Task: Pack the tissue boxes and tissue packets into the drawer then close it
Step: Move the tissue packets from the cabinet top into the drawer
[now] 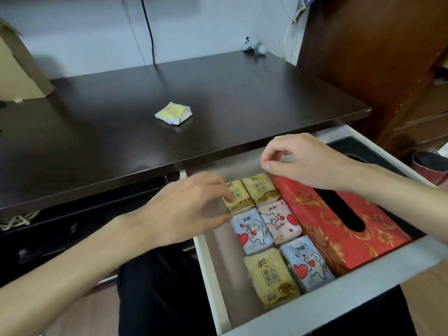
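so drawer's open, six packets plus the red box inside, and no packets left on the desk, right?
Not quite. One yellow packet is on the desk, as the head view shows. The rest holds: the drawer is open, with six packets and the red box inside.

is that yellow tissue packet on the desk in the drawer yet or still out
Still out. The yellow tissue packet lies alone on the dark desk top, apart from both hands, while the open drawer already holds six packets.
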Demonstrator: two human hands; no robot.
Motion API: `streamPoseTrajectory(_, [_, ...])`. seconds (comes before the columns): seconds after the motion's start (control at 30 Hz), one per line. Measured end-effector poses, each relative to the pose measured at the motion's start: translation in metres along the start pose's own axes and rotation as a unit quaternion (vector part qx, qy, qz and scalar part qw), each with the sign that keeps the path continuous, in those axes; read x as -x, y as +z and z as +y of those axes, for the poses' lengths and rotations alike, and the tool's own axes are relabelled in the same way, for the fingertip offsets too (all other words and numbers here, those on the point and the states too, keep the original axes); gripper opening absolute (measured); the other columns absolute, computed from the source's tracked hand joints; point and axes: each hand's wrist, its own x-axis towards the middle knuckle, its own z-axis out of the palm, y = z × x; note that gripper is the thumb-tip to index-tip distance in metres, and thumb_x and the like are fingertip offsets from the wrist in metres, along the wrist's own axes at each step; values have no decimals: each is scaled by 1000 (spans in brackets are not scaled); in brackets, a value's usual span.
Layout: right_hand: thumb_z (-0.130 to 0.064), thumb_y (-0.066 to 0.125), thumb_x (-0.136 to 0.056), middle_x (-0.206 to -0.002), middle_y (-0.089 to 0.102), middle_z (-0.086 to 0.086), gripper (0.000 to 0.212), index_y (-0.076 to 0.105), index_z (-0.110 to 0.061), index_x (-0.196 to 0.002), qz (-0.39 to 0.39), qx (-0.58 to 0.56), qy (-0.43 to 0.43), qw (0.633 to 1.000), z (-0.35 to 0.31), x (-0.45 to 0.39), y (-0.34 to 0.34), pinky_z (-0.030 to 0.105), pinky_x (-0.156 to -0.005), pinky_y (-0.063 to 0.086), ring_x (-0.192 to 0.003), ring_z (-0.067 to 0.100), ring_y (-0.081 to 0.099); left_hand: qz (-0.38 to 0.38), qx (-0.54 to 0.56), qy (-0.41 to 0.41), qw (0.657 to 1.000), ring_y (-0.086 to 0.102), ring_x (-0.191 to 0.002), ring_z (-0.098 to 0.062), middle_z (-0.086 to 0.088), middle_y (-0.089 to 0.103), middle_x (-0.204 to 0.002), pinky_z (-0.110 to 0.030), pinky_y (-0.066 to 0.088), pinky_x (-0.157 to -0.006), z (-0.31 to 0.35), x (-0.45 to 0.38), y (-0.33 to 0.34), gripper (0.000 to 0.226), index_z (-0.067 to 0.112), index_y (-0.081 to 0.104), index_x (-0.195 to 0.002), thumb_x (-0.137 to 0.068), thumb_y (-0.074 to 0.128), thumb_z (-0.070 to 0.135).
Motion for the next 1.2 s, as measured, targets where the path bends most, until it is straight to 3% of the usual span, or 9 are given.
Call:
streamPoseTrajectory(0.13, [-28, 69, -92, -86, 75, -13, 9, 76, -28, -85, 58, -52, 25, 997, -9, -62, 6, 33, -83, 56, -83, 3, 68, 112, 22, -122, 986, 65, -86, -8, 15, 69, -91, -41, 54, -80, -49, -20, -42, 6, 30, 72, -88, -86, 67, 33])
streamPoseTrajectory(0.27, [-25, 68, -90, -82, 73, -13, 7, 75, -26, -87, 97, -73, 37, 992, -24, -124, 23, 36, -84, 57, -79, 3, 66, 184, -12, -210, 960, 66, -84, -18, 14, 69, -81, -40, 54, -79, -96, -46, -74, 9, 30, 70, -80, -82, 61, 30])
streamPoseTrajectory(0.43, [-25, 66, -93, -97, 68, -13, 17, 71, -27, -109, 72, -57, 83, 992, -25, -170, 42, 41, -94, 56, -97, 13, 67, 114, -24, -305, 945, 60, -113, -31, -8, 64, -122, -43, 49, -93, -141, -91, -77, 30, 22, 69, -115, -88, 62, 35])
streamPoseTrajectory(0.5, [-26, 65, -94, -109, 69, -6, 27, 70, -23, -121, 52, -38, 102, 993, -26, -184, 45, 41, -100, 53, -107, 18, 66, 102, -9, -328, 939, 59, -116, -33, -11, 64, -126, -41, 48, -94, -150, -101, -75, 29, 20, 70, -113, -89, 63, 33])
streamPoseTrajectory(0.7, [-30, 53, -101, -123, 72, 1, 33, 71, -20, -125, 53, 16, 114, 992, -24, -196, 49, 38, -93, 52, -116, 25, 63, 93, -2, -264, 960, 64, -96, -33, -6, 71, -99, -37, 47, -79, -133, -100, -65, 27, 20, 72, -99, -93, 50, 35])
streamPoseTrajectory(0.8, [-28, 50, -102, -121, 71, 2, 33, 71, -18, -126, 57, 22, 101, 993, -21, -197, 48, 36, -84, 49, -115, 25, 63, 109, 46, -231, 966, 65, -92, -26, 2, 71, -90, -36, 50, -82, -118, -86, -63, 25, 23, 72, -106, -92, 52, 26])
streamPoseTrajectory(0.93, [-29, 59, -103, -142, 57, 4, 47, 52, -17, -148, 36, -22, 76, 996, -25, -203, 49, 43, -109, 45, -133, 22, 50, 161, 52, -236, 957, 66, -88, -14, 12, 71, -87, -41, 54, -82, -110, -57, -74, 23, 31, 71, -106, -93, 53, 30])
streamPoseTrajectory(1.13, [-13, 59, -93, -152, 49, -1, 56, 54, -27, -147, -67, -20, 15, 997, -39, -210, 40, 41, -115, 35, -139, 20, 42, 199, 70, -248, 946, 65, -80, -4, 18, 69, -83, -36, 55, -77, -100, -5, -81, 18, 35, 72, -97, -94, 55, 31])
streamPoseTrajectory(1.2, [-14, 60, -90, -138, 59, 0, 45, 67, -30, -132, -114, 41, -3, 993, -41, -208, 34, 48, -107, 43, -127, 25, 52, 203, 71, -247, 945, 64, -79, -4, 18, 69, -82, -34, 55, -76, -96, 3, -78, 17, 35, 72, -96, -94, 56, 30])
